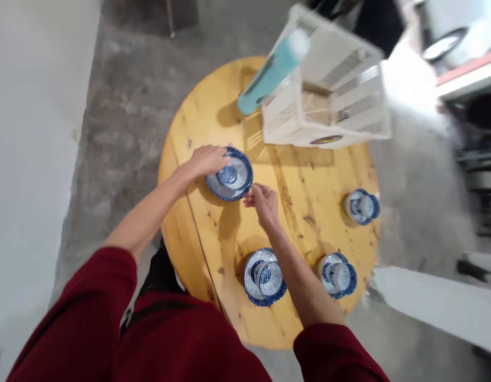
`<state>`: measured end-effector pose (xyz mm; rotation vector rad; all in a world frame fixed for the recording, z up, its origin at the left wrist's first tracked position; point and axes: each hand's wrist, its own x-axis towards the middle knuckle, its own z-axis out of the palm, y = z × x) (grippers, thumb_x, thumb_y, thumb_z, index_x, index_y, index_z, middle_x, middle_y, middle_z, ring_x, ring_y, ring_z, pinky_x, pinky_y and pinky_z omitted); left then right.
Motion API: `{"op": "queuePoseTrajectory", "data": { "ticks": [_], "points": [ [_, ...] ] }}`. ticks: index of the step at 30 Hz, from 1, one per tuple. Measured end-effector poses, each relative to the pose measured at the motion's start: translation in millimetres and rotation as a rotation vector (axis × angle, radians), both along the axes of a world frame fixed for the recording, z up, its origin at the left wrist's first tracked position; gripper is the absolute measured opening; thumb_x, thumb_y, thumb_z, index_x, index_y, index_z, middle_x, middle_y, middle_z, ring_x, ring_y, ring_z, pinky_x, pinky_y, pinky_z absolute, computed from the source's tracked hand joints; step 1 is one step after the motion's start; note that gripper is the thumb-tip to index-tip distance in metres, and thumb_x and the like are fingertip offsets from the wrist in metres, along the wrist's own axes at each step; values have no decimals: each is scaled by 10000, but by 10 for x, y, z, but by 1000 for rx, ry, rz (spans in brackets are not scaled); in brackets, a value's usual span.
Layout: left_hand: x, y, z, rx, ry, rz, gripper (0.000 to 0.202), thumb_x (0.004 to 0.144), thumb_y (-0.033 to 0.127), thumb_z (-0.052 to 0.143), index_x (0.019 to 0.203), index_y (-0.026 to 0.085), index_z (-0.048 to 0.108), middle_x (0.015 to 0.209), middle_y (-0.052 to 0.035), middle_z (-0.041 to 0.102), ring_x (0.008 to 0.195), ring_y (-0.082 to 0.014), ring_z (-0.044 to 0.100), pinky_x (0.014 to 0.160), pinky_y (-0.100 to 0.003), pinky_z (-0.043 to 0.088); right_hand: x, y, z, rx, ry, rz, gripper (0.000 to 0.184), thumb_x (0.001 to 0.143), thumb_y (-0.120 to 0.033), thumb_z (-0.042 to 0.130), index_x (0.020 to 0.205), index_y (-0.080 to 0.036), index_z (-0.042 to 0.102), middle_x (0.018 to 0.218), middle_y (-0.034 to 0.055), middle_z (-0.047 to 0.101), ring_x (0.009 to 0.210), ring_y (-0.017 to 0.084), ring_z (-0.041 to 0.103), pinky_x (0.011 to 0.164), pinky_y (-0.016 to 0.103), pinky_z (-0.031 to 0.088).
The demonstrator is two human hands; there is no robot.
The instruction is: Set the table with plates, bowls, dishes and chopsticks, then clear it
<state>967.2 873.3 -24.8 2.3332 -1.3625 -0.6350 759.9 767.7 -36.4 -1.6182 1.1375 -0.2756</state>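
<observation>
A blue-and-white bowl sits on the round wooden table, left of its middle. My left hand lies over the bowl's far-left rim with its fingers curled round the edge. My right hand touches the bowl's near-right rim with pinched fingertips. Both arms wear rolled-up dark red sleeves. Closer to me stands a second blue-and-white bowl with a cup in it, just left of my right forearm.
Two more blue-and-white cups on saucers stand at the near right and at the right edge. A white slatted plastic basket and a teal bottle occupy the table's far side. Grey concrete floor surrounds the table.
</observation>
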Motion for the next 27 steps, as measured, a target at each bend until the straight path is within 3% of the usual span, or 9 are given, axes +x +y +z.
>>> {"op": "queuePoseTrajectory", "data": {
  "ticks": [2, 5, 9, 11, 14, 18, 21, 27],
  "points": [
    [-10, 158, 41, -12, -17, 54, 435, 1026, 392, 372, 1209, 188, 710, 1211, -116, 742, 1077, -262, 679, 864, -313, 465, -109, 89, 109, 16, -18, -11, 548, 818, -504, 577, 1177, -90, 574, 690, 22, 674, 530, 118, 618, 503, 213, 508],
    [32, 435, -26, -82, -12, 173, 407, 1012, 404, 408, 1222, 217, 701, 1076, -78, 780, 972, -229, 714, 784, -264, 476, -298, 302, 255, 46, -78, -24, 678, 804, -583, 577, 1247, -71, 563, 711, 27, 675, 522, 118, 610, 509, 227, 499],
    [-82, 764, -140, -307, 39, 296, 410, 975, 413, 431, 1183, 211, 720, 876, -48, 785, 757, -180, 715, 687, -234, 476, -712, 771, 333, 87, -107, -67, 636, 838, -608, 541, 1239, -117, 594, 763, 35, 687, 569, 127, 622, 565, 254, 514],
    [-265, 876, -159, -388, 103, 338, 431, 965, 432, 434, 1163, 185, 726, 830, -50, 777, 704, -171, 711, 663, -233, 494, -961, 1084, 263, 125, -89, -122, 631, 831, -645, 542, 1187, -131, 625, 754, 46, 684, 565, 132, 611, 558, 259, 491],
    [-593, 960, -201, -470, 176, 353, 426, 967, 431, 437, 1116, 165, 735, 773, -44, 762, 672, -165, 715, 677, -239, 531, -1275, 1586, 12, 265, -56, -260, 718, 747, -745, 580, 1133, -141, 622, 671, 31, 649, 503, 143, 574, 505, 265, 442],
    [-1023, 1049, -352, -502, 246, 274, 387, 983, 396, 444, 1084, 163, 736, 759, -39, 756, 657, -156, 725, 662, -233, 559, -1498, 2075, -342, 485, -30, -360, 742, 626, -793, 635, 1016, -162, 602, 633, 19, 632, 465, 135, 541, 462, 246, 399],
    [-1319, 1164, -466, -470, 305, 181, 365, 992, 369, 444, 1078, 170, 738, 772, -43, 763, 663, -153, 737, 661, -228, 578, -1552, 2148, -367, 516, -22, -318, 658, 642, -752, 616, 947, -170, 594, 620, 16, 630, 463, 122, 531, 481, 241, 400],
    [-1728, 1389, -588, -435, 272, -12, 342, 992, 350, 450, 1081, 213, 750, 826, -54, 788, 716, -183, 764, 725, -272, 621, -1625, 1854, -214, 403, 3, -265, 521, 716, -576, 531, 992, -145, 631, 660, 3, 642, 522, 110, 557, 538, 229, 424]
  ]
}}
